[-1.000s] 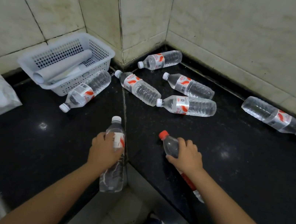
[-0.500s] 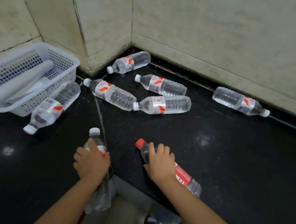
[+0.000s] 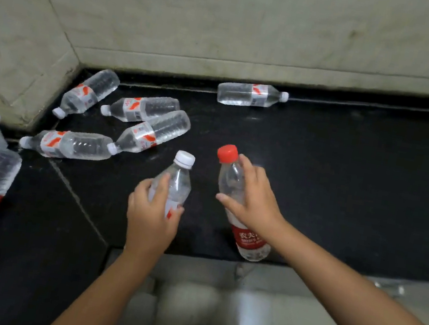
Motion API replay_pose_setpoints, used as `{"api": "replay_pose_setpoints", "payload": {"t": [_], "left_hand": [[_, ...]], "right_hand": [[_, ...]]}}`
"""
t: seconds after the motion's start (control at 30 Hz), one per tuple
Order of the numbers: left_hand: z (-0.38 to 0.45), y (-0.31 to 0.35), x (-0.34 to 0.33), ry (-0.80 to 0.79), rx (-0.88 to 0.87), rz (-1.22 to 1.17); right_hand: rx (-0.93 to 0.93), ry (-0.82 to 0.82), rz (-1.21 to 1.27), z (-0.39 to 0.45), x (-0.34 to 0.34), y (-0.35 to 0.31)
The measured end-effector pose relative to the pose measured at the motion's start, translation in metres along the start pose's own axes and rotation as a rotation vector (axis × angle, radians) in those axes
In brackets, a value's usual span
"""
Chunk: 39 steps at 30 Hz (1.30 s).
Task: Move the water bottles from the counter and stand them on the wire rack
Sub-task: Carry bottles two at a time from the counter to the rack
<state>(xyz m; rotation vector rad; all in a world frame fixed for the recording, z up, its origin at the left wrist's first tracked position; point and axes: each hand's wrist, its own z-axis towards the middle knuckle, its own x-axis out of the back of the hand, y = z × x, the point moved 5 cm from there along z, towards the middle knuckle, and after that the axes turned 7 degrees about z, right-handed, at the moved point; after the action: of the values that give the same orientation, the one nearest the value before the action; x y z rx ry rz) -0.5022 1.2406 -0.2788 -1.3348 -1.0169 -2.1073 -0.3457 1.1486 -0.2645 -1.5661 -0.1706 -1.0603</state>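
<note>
Bottles sit tight in my fists, white-cap bottle (image 3: 176, 181) in my left hand (image 3: 152, 217), red-cap bottle (image 3: 239, 208) in my right hand (image 3: 253, 199), and next I must find the rack.

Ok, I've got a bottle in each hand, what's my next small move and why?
Probably carry both away toward the rack: the left hand grips the white-capped clear plastic bottle, the right hand the red-capped clear plastic bottle. No wire rack shows here.

beige tiled walls (image 3: 230, 18) meet at corner; pale floor (image 3: 254, 309) below.
</note>
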Motion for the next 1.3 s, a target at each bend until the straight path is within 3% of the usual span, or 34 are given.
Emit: {"api": "replay_pose_setpoints", "payload": {"t": [0.23,0.37,0.57,0.73,0.97,1.3], "left_hand": [[-0.018,0.208,-0.004,0.254,-0.385,-0.143],[-0.06,0.349,-0.014,0.393,-0.546,-0.284],[-0.128,0.546,-0.025,0.429,-0.691,-0.538],[-0.15,0.674,-0.024,0.503,-0.861,-0.711],[-0.119,0.821,-0.037,0.573,-0.928,-0.842],[-0.015,1.019,-0.074,0.734,-0.885,-0.917]], "right_hand": [[0.025,0.44,0.025,-0.112,0.183,0.079],[0.055,0.578,-0.083,-0.187,0.299,0.119],[-0.044,0.827,-0.204,-0.304,0.459,0.167],[-0.115,1.035,-0.194,-0.367,0.559,0.204],[-0.102,1.2,-0.222,-0.385,0.683,0.27],[-0.043,1.229,-0.235,-0.302,0.857,0.383]]}}
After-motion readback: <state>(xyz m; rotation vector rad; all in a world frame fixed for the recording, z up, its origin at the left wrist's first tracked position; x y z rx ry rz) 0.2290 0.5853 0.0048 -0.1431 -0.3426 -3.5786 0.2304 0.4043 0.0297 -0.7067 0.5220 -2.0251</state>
